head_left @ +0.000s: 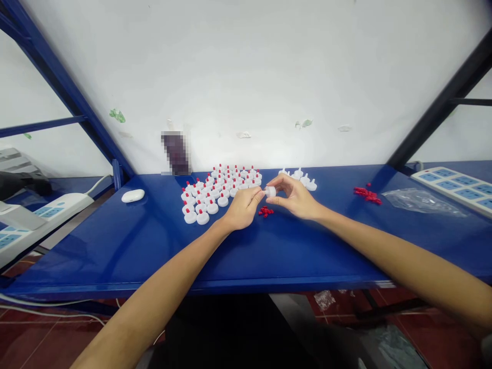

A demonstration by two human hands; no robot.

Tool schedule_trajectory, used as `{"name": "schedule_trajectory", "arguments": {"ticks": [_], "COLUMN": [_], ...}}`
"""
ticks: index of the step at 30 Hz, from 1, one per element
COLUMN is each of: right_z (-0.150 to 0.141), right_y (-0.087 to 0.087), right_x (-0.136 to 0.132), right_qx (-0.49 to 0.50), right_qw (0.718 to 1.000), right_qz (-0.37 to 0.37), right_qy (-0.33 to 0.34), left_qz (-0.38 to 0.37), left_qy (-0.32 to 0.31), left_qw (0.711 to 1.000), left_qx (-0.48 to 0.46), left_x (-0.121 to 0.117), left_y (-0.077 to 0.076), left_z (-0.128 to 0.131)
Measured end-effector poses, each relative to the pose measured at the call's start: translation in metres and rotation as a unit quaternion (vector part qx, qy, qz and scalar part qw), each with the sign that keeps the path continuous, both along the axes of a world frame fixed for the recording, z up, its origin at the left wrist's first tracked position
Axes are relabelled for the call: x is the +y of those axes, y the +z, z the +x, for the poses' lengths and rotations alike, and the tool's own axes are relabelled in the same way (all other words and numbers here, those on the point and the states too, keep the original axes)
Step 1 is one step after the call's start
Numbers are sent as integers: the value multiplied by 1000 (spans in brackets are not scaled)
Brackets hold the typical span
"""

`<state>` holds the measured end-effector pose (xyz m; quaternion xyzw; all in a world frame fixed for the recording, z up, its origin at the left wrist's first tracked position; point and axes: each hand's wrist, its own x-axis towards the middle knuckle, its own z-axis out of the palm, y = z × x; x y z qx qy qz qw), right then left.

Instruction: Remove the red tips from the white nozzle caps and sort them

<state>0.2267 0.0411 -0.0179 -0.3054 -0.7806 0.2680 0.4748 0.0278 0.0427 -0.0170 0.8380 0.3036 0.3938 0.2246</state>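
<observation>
My right hand (295, 197) pinches a small white plastic cap (270, 191) between thumb and fingers above the blue table (126, 246). My left hand (243, 207) meets it from the left, its fingertips closed against the same cap. Just below the hands lies a small heap of red plugs (266, 211). To the left, several white caps with red plugs (215, 192) stand in rows. Behind my right hand sit a few plain white caps (303, 179).
A second pile of red plugs (367, 194) and a clear plastic bag (418, 200) lie at the right. Power strips rest at the far right (453, 187) and far left (42, 212). A white oval case (132, 195) sits left of the caps. Blue frame struts flank the table.
</observation>
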Motion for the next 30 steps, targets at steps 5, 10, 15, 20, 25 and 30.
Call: {"name": "schedule_trajectory", "arguments": {"ticks": [5,10,15,20,25,30], "right_z": [-1,-3,-12,-18,-17,-15], "right_y": [0,3,2,-1,4,8], "right_x": [-3,-9,-14,-19,-22,-17], "right_qx": [-71,-122,-23,44,-61,-81], "right_qw": [982,956,988,998,992,988], "right_qz": [155,240,105,-34,39,51], "right_qy": [-76,-118,-107,-33,-100,-120], "left_qz": [0,77,79,39,137,209], "left_qy": [-12,-7,16,22,70,76], "left_qw": [1000,997,997,999,988,975], "left_qx": [8,26,18,-19,-17,15], "left_x": [-1,0,-1,1,4,3], "left_y": [-3,-4,-4,-7,-10,-10], "left_z": [2,1,-2,1,2,4]}}
